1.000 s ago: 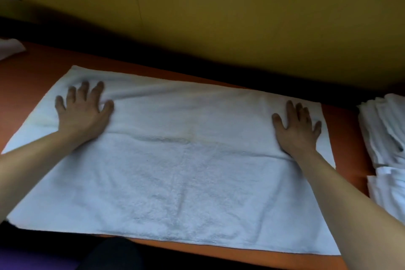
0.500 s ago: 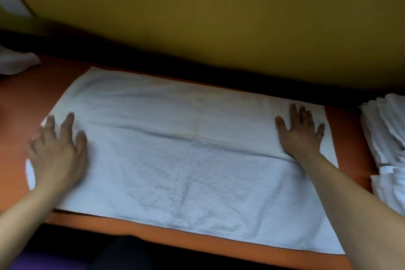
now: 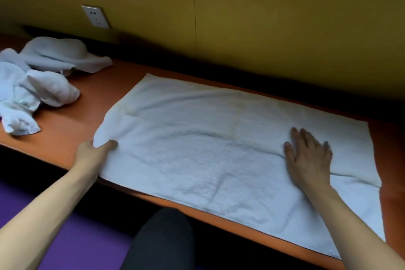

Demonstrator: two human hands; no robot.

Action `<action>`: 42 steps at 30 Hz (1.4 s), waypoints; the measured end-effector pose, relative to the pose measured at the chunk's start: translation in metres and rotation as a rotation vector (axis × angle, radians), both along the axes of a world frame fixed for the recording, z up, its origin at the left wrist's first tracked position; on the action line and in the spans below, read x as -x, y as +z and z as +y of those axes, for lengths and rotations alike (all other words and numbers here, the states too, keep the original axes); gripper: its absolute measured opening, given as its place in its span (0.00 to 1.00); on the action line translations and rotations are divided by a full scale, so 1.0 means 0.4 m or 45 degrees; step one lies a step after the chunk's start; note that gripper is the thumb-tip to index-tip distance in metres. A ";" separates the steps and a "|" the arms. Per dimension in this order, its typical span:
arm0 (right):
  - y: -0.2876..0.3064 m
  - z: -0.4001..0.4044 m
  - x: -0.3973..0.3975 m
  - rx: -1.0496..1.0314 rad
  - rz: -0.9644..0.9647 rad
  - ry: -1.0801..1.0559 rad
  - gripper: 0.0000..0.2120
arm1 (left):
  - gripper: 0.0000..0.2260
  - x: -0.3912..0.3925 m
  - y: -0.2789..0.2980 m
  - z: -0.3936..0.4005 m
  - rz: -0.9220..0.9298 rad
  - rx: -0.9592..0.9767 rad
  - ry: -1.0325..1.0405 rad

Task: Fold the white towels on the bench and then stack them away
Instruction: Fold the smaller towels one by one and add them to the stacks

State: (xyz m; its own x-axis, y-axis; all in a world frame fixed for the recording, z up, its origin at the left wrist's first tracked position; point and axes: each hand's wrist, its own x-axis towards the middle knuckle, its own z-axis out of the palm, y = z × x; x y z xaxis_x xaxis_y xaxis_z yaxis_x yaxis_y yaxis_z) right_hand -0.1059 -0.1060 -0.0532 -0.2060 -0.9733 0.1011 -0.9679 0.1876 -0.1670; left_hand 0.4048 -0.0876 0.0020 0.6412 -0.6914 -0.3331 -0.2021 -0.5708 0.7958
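The mustard-yellow wall [image 3: 263,17] fills the view above my orange surface [image 3: 105,85], which runs from left to right beneath it. Most of the surface in front of me is covered by a white towel [image 3: 208,142] spread flat, its long side along the wall and its near edge lying close to the front lip. Down below, the purple floor [image 3: 72,239] shows beside my dark knee [image 3: 162,239]. At the far left of the surface a crumpled heap of towels [image 3: 37,76] lies well apart from the spread one, small labels showing on its near folds. My right hand [image 3: 309,155] rests palm down on the right part of the flat towel, fingers spread and straight. My left hand [image 3: 96,151] pinches the towel's left edge, thumb on top and the cloth bunching up just above it. A white wall socket [image 3: 96,16] sits on the wall above the heap
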 end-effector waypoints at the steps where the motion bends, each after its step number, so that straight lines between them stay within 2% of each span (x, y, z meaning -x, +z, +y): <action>1: -0.003 0.008 -0.006 -0.028 -0.014 0.014 0.32 | 0.16 -0.007 0.004 0.003 -0.029 0.003 -0.013; 7: -0.003 0.017 0.000 -0.105 -0.050 0.038 0.31 | 0.36 -0.027 -0.009 0.047 -0.667 -0.199 -0.279; 9: 0.001 0.020 0.000 -0.132 -0.042 0.037 0.28 | 0.37 -0.012 -0.015 0.044 -1.047 -0.218 -0.302; 11: 0.007 0.027 0.004 -0.152 -0.026 0.025 0.27 | 0.35 0.023 -0.016 0.031 -1.275 -0.194 -0.404; 13: 0.015 0.038 0.014 -0.154 -0.012 0.017 0.27 | 0.30 0.098 -0.017 0.015 -1.282 -0.125 -0.639; 15: 0.020 0.049 0.029 -0.158 -0.028 0.015 0.27 | 0.26 0.220 -0.020 0.010 -1.186 0.021 -0.964; 19: 0.021 0.071 0.077 -0.159 -0.069 0.019 0.27 | 0.28 0.521 -0.054 0.047 -1.019 0.284 -1.583; 22: 0.028 0.084 0.132 -0.168 -0.092 -0.024 0.28 | 0.28 0.714 -0.096 0.095 -1.050 0.415 -1.820; 26: 0.043 0.079 0.219 -0.194 -0.108 -0.159 0.28 | 0.28 0.900 -0.126 0.176 -1.090 0.537 -1.949; 31: 0.074 0.042 0.322 -0.229 -0.138 -0.350 0.26 | 0.28 1.043 -0.157 0.267 -1.036 0.779 -2.167; 33: 0.090 0.017 0.352 -0.208 -0.130 -0.459 0.24 | 0.31 1.085 -0.152 0.287 -1.090 0.786 -2.208; 35: 0.107 -0.014 0.373 -0.191 -0.241 -0.582 0.27 | 0.33 1.117 -0.136 0.298 -1.120 0.753 -2.196; 36: 0.115 -0.032 0.381 -0.193 -0.338 -0.644 0.29 | 0.30 1.131 -0.128 0.304 -1.129 0.770 -2.169; 38: 0.125 -0.060 0.390 -0.219 -0.510 -0.739 0.32 | 0.15 1.153 -0.116 0.313 -1.175 0.846 -2.121; 42: 0.142 -0.104 0.403 -0.317 -0.760 -0.836 0.27 | 0.11 1.167 -0.089 0.309 -1.155 0.735 -2.051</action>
State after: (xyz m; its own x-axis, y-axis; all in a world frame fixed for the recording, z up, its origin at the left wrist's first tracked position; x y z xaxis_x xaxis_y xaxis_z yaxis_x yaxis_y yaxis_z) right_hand -0.2673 -0.1474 0.0035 -0.6754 -0.6220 -0.3961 -0.4208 0.7662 -0.4857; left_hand -0.0619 0.0361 -0.0338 -0.7863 -0.6042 0.1293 -0.5840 0.7951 0.1634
